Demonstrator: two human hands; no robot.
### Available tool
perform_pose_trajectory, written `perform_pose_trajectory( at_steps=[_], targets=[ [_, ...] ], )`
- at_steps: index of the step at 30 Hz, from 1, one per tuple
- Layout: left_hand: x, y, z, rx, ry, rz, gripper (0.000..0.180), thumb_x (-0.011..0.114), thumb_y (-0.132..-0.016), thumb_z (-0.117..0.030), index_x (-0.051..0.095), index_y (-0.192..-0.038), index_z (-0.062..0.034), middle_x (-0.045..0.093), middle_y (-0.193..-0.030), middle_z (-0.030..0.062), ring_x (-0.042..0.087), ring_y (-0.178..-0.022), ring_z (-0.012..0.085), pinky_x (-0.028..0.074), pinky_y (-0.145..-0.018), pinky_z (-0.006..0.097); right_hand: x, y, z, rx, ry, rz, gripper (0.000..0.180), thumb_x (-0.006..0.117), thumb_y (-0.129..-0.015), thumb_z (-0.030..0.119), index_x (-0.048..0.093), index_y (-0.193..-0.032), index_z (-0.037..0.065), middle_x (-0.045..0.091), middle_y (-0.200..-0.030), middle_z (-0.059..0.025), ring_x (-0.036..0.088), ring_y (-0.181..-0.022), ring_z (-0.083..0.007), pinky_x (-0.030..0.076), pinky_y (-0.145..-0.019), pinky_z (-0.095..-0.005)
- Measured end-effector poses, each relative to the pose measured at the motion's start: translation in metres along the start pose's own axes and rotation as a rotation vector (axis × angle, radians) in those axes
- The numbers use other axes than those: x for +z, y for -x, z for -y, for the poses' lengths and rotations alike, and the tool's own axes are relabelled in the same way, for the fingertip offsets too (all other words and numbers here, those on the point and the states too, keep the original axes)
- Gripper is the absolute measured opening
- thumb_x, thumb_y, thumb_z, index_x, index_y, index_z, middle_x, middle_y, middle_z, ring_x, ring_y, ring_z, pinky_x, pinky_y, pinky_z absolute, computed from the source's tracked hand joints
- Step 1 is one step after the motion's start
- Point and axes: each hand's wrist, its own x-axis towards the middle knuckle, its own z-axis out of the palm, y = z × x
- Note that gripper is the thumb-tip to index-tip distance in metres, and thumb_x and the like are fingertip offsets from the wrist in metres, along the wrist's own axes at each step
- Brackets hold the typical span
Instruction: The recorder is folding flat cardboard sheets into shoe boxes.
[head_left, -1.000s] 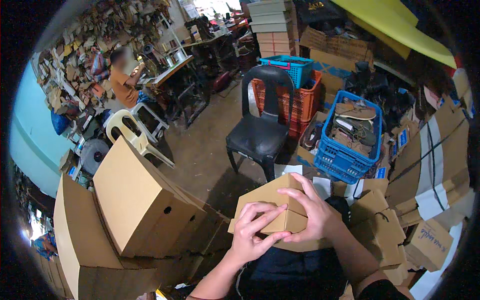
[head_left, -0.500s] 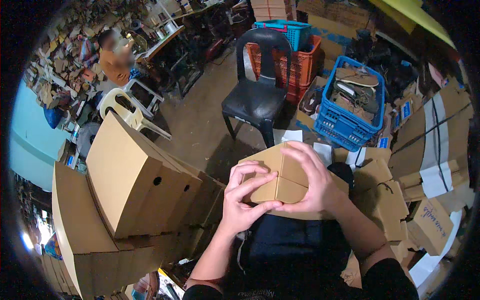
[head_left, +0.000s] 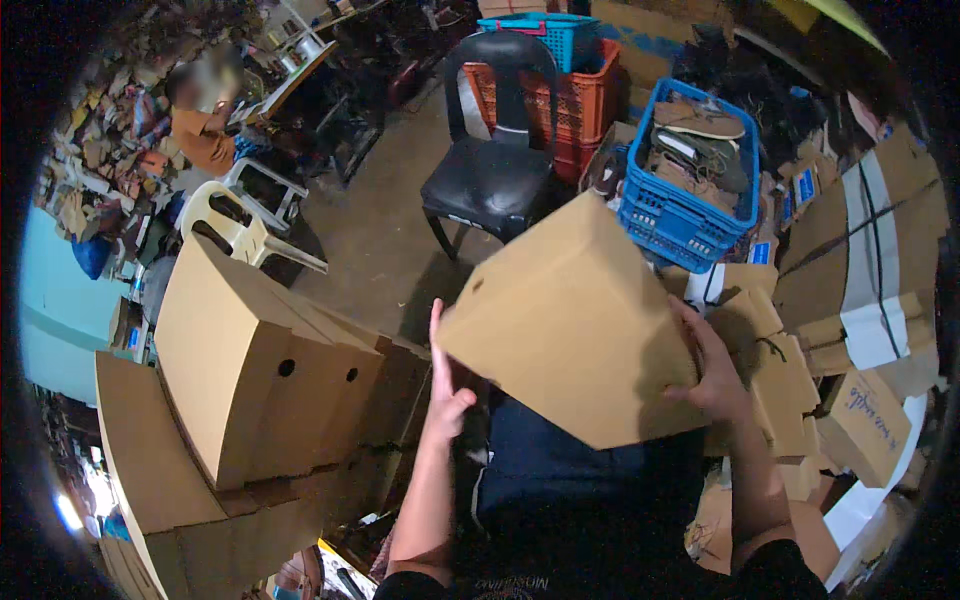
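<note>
A plain brown cardboard box (head_left: 570, 320) is tilted above my lap, with a broad flat face toward me and a small round hole near its left edge. My left hand (head_left: 447, 385) presses on the box's left corner, fingers pointing up along it and thumb out below. On the right side, my right hand (head_left: 715, 370) grips the edge, with its thumb on the near face and fingers partly hidden behind. To my left stand several more brown cardboard boxes (head_left: 215, 370), stacked close together, two round holes showing in their sides.
A black plastic chair (head_left: 490, 185) stands ahead, before orange crates (head_left: 580, 115). Shoes fill a blue crate (head_left: 690, 225) at right, near flattened cardboard (head_left: 850, 250). Farther left are a white plastic chair (head_left: 235, 225) and a seated person (head_left: 205, 140) beside heaped scraps.
The box has been turned and raised, so a large flat face shows instead of the folded flaps. My hands have moved apart to its opposite sides. The view has shifted slightly.
</note>
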Motion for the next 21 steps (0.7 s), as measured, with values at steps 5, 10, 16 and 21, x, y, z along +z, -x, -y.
perform_pose_trajectory(
  at_steps=[5, 10, 16, 21],
  targets=[
    [0.055, 0.0, -0.003, -0.189, 0.03, 0.315, 0.15, 0.084, -0.072, -0.07, -0.013, -0.168, -0.0088, -0.004, -0.177, 0.0169, 0.003, -0.163, 0.0311, 0.01, -0.13, 0.048, 0.001, 0.031, -0.048, 0.531, -0.697, -0.001, 0.094, 0.077, -0.095, 0.044, 0.026, -0.165, 0.007, 0.05, -0.154, -0.0096, 0.051, -0.138, -0.0243, 0.042, -0.117, -0.0434],
    [0.063, 0.017, 0.006, -0.344, 0.379, 0.084, 0.12, 0.079, -0.082, -0.041, 0.005, -0.17, -0.0069, 0.018, -0.174, 0.0165, 0.02, -0.16, 0.0297, 0.017, -0.129, 0.044, 0.015, 0.058, -0.057, 0.401, -0.552, 0.161, 0.089, 0.068, -0.1, 0.04, 0.019, -0.168, 0.007, 0.046, -0.159, -0.0094, 0.043, -0.145, -0.0243, 0.034, -0.122, -0.0431],
    [0.05, 0.028, -0.019, -0.064, 0.284, -0.043, 0.115, 0.073, -0.09, -0.052, 0.004, -0.17, -0.0086, 0.025, -0.171, 0.0154, 0.028, -0.157, 0.0295, 0.023, -0.126, 0.044, 0.005, 0.078, -0.024, 0.135, -0.711, 0.05, 0.074, 0.069, -0.094, 0.021, 0.041, -0.16, 0.005, 0.053, -0.153, -0.01, 0.05, -0.14, -0.0221, 0.042, -0.117, -0.0421],
    [0.033, 0.009, -0.027, 0.03, 0.368, 0.25, 0.095, 0.059, -0.105, -0.052, 0.002, -0.171, -0.0139, 0.049, -0.146, 0.0122, 0.057, -0.125, 0.021, 0.043, -0.111, 0.038, -0.079, -0.037, -0.054, -0.279, -0.578, 0.082, 0.054, 0.065, -0.097, 0.021, 0.052, -0.147, 0.003, 0.06, -0.141, -0.0083, 0.057, -0.127, -0.02, 0.048, -0.106, -0.0375]
  ],
)
